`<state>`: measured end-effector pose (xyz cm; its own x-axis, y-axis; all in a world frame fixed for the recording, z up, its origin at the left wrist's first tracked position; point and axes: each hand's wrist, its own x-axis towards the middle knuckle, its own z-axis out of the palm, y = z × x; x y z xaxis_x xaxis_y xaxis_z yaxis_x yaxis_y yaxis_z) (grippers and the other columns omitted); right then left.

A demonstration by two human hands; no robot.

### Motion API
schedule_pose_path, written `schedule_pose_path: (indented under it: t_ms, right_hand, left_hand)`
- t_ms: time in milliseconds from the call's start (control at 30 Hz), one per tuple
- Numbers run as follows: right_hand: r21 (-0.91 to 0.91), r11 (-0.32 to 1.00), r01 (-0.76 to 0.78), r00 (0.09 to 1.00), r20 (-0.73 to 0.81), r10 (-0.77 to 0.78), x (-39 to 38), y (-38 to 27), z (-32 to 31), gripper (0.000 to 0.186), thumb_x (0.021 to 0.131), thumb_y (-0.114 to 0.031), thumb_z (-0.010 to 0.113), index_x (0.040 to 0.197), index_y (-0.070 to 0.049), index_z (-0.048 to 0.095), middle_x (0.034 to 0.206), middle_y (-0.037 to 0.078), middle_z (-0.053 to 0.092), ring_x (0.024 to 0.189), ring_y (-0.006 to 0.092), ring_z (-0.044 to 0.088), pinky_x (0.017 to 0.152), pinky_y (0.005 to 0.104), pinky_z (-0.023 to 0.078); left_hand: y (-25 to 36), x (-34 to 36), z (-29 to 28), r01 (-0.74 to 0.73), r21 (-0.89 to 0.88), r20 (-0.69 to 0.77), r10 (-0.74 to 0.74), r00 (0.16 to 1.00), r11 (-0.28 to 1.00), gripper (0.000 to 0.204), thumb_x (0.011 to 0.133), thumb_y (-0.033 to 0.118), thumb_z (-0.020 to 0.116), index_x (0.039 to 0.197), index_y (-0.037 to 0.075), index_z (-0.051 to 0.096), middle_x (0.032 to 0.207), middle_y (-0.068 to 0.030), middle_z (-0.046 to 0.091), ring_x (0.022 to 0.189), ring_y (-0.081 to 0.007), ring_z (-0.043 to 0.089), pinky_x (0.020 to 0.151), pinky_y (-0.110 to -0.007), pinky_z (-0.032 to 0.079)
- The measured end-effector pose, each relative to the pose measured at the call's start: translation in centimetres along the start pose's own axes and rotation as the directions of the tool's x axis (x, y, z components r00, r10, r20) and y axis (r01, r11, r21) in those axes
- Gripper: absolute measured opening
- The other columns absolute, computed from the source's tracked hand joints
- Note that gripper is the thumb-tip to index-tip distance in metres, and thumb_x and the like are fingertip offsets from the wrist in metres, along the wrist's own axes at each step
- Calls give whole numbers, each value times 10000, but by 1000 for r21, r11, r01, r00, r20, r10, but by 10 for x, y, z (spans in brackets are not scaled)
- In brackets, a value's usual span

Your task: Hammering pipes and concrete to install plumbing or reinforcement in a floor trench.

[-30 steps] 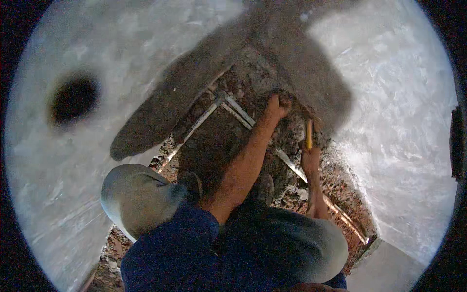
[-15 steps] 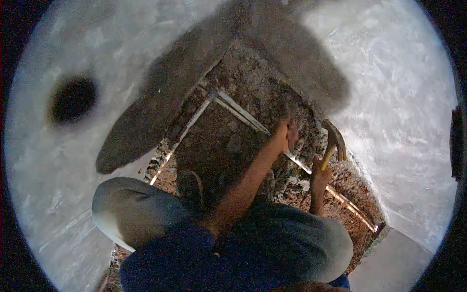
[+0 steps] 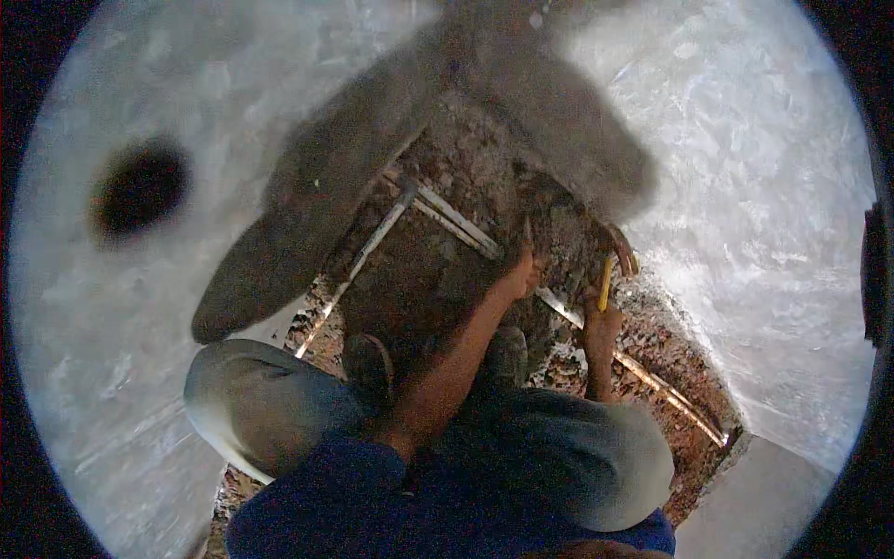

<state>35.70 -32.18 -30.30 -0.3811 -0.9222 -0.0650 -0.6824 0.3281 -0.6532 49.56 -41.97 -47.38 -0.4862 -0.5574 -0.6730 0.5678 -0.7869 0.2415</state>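
My right hand (image 3: 603, 321) is closed around the yellow handle of a claw hammer (image 3: 623, 250), its curved dark head raised beyond the fist, near the right wall. To its left, my left hand (image 3: 523, 277) is closed low over the broken ground. A thin dark upright shape shows just beyond its fingers, too dim to name. Close to both hands runs a thin white pipe (image 3: 666, 389), lying on the soil; the left hand and forearm hide part of its line.
Rough soil and rubble (image 3: 684, 359) fill the narrow corner between the left wall (image 3: 102, 307) and right wall (image 3: 782, 214). More white pipe (image 3: 377, 233) lies along the left side, meeting the other at a far-left corner. My bent knees and shoes are close by.
The hammer and my right hand have shifted slightly left, and the hammer head has turned. My left hand has moved a little to the left and nearer me.
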Motion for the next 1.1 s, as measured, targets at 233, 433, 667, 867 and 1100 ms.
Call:
schedule_pose_path:
  t_ms: [233, 433, 667, 867, 1100]
  right_hand:
    - [-27, 997, -65, 995, 75, 67, -14, 1, 30, 524, 792, -490, 581, 550, -59, 406, 454, 15, 365, 417, 143, 364, 418, 337, 304]
    - [5, 999, 41, 998, -52, -41, 0, 54, 33, 519, 800, -487, 562, 576, -39, 428, 480, 30, 404, 433, 156, 380, 429, 335, 284]
    - [26, 964, -265, 962, 76, 262, -4, -17, 15, 486, 809, -468, 557, 616, -39, 433, 463, 1, 359, 391, 146, 347, 399, 344, 298]
    - [21, 982, -187, 975, 122, 184, -16, -37, 6, 512, 793, -466, 595, 652, 14, 484, 510, 78, 432, 502, 198, 423, 463, 362, 330]
    - [-307, 929, 205, 964, -103, -247, 9, -43, -19, 353, 835, -374, 562, 810, -22, 574, 616, 100, 518, 517, 222, 495, 471, 355, 408]
  left_hand:
    - [127, 23, 8, -19, 683, -300, 304, 904, 730, 318, 882, 289, 498, 1114, 71, 504, 742, -81, 538, 494, -192, 465, 575, -382, 439]
    - [14, 26, -7, -457, 885, 362, 487, 795, 88, 445, 792, 133, 527, 1225, 50, 469, 785, -138, 595, 527, -216, 511, 509, -408, 437]
    - [13, 28, -18, -472, 839, 544, 417, 728, -270, 402, 797, 177, 438, 1161, 14, 487, 690, -123, 554, 517, -217, 491, 460, -403, 411]
    - [-42, 8, 10, -660, 691, 646, 664, 378, -296, 629, 893, 572, 291, 1174, 40, 474, 590, -52, 474, 468, -186, 423, 474, -404, 370]
    - [70, -56, 9, -306, 685, -51, 463, 885, 661, 619, 916, 538, 227, 1291, 53, 312, 762, -87, 498, 637, -225, 510, 569, -394, 425]
